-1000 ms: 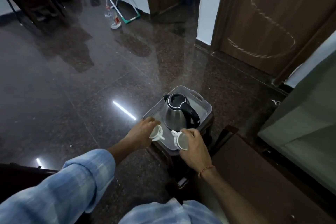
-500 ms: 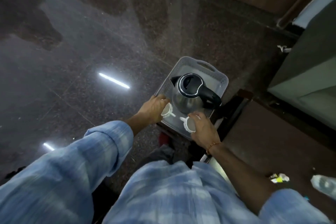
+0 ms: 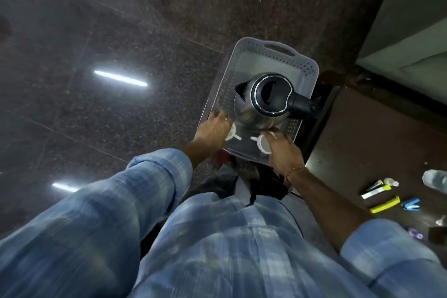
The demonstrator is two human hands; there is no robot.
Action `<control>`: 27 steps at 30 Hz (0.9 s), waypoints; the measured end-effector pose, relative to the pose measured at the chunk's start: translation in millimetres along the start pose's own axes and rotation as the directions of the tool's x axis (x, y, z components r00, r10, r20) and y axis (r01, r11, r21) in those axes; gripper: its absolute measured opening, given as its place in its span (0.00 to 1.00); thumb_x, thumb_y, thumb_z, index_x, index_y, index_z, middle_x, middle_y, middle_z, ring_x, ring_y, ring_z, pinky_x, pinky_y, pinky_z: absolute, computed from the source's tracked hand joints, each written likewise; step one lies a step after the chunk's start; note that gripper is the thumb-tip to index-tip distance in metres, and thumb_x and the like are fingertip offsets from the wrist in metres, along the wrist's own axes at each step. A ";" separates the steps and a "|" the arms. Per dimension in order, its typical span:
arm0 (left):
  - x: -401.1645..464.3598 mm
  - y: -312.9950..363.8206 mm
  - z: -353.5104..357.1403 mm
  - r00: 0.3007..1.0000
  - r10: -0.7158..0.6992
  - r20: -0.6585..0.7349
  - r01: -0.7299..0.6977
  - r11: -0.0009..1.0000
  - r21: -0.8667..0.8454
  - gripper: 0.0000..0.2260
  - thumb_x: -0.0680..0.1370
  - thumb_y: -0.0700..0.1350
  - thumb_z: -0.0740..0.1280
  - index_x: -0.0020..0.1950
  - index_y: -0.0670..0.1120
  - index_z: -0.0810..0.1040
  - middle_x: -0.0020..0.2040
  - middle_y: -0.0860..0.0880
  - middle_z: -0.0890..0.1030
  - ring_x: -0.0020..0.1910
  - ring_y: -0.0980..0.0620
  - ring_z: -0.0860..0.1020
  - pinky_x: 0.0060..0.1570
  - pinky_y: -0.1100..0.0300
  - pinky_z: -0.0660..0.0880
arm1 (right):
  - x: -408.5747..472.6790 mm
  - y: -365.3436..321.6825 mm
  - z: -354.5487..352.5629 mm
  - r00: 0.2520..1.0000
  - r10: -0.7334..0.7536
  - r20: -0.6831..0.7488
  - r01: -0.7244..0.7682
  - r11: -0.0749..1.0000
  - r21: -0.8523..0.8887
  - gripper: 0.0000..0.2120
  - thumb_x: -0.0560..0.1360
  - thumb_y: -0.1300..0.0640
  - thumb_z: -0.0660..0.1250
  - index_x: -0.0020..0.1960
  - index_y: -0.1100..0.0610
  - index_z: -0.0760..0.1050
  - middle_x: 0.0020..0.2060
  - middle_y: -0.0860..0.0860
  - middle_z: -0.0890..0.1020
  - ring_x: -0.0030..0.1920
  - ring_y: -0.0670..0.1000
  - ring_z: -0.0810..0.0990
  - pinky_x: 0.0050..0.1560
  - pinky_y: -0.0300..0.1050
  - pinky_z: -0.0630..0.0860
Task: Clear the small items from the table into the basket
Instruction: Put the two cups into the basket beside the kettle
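Observation:
A grey perforated basket (image 3: pixel 300 60) stands in front of me and holds a steel kettle (image 3: pixel 263 104) with a black lid and handle. At the basket's near left corner my left hand (image 3: pixel 214 129) grips a small white cup (image 3: pixel 231 134). My right hand (image 3: pixel 283 150) grips a second white cup (image 3: pixel 262 144) at the near right. Both cups sit low inside the basket, just in front of the kettle. On the dark table at the right lie small items: a yellow marker (image 3: pixel 384 204), a white-and-yellow tube (image 3: pixel 376 190) and a blue clip (image 3: pixel 411 203).
A dark wooden table (image 3: pixel 362 143) runs along the right with a clear bottle (image 3: pixel 435 180), a purple object (image 3: pixel 414 233) and other small bits at its edge. A grey-green cushion (image 3: pixel 411 38) lies at the far right. Polished dark floor fills the left.
The view has tilted down and closer. Both hands have lowered the cups further into the basket's near end, and the table's small items have come into sight at the right.

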State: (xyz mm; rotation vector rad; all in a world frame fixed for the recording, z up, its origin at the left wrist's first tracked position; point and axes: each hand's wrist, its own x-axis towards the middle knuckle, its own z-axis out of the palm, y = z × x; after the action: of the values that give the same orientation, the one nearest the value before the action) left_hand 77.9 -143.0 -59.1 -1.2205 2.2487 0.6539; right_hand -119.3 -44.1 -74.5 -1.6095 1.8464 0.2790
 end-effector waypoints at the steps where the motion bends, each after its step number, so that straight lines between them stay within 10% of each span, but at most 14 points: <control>1: 1.8 -1.1 1.3 1.000 0.005 0.005 -0.005 1.000 -0.003 0.31 0.73 0.39 0.74 0.72 0.46 0.65 0.70 0.44 0.66 0.68 0.40 0.67 0.56 0.44 0.78 | 1.4 -0.4 1.8 1.000 0.007 0.008 -0.007 1.000 -0.001 0.35 0.68 0.66 0.69 0.72 0.48 0.66 0.71 0.50 0.67 0.61 0.61 0.74 0.57 0.55 0.78; 27: 11.4 5.5 10.9 0.999 0.039 -0.028 -0.040 0.999 -0.009 0.33 0.73 0.42 0.74 0.75 0.47 0.63 0.66 0.45 0.68 0.65 0.41 0.69 0.55 0.48 0.78 | -29.4 14.3 0.3 0.992 0.066 -0.111 -0.047 0.984 0.170 0.35 0.69 0.62 0.69 0.74 0.51 0.62 0.68 0.51 0.68 0.65 0.58 0.71 0.60 0.53 0.76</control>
State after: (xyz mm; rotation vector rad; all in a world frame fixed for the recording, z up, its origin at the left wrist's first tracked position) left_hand 69.8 -140.7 -73.6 -1.1997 2.3004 0.6675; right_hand -132.0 -17.3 -60.8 -1.4872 1.9503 0.0530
